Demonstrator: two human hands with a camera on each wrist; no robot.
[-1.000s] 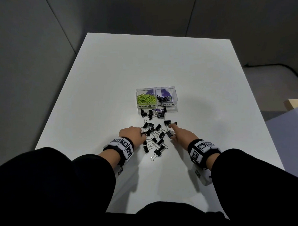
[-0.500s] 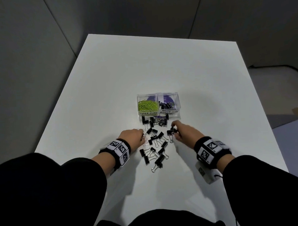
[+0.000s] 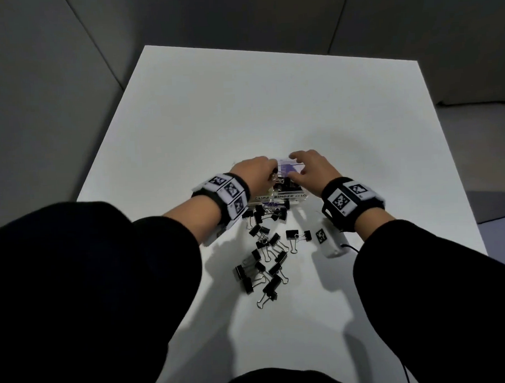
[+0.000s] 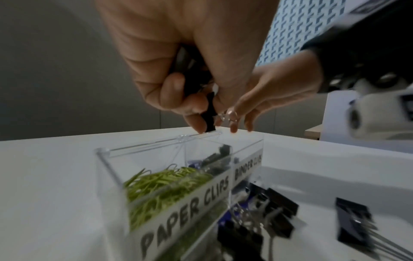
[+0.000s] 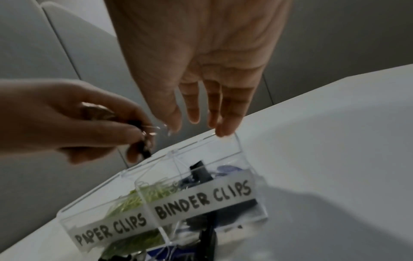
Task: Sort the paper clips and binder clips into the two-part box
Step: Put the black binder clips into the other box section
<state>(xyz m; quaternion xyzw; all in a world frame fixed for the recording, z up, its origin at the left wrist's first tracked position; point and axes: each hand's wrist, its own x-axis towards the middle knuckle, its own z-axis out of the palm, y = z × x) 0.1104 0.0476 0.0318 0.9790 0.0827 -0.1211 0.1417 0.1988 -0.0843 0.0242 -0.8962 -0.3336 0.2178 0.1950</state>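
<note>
Two hands hover over the clear two-part box (image 3: 299, 195) near the middle of the white table (image 3: 271, 109). The left hand (image 3: 256, 173) has its fingers curled, pinching a few black binder clips (image 4: 209, 113) above the box's far rim, roughly over the divider. The right hand (image 3: 311, 170) is spread wide with straight fingers (image 5: 228, 109), holding nothing, its fingertips just above the far edge of the right compartment. That compartment, labelled BINDER CLIPS, holds several black clips (image 5: 200, 172); the left one, labelled PAPER CLIPS, holds a heap of green paper clips (image 4: 161, 183). More loose binder clips (image 3: 265, 257) lie scattered on the table from the near wall of the box towards the person.
</note>
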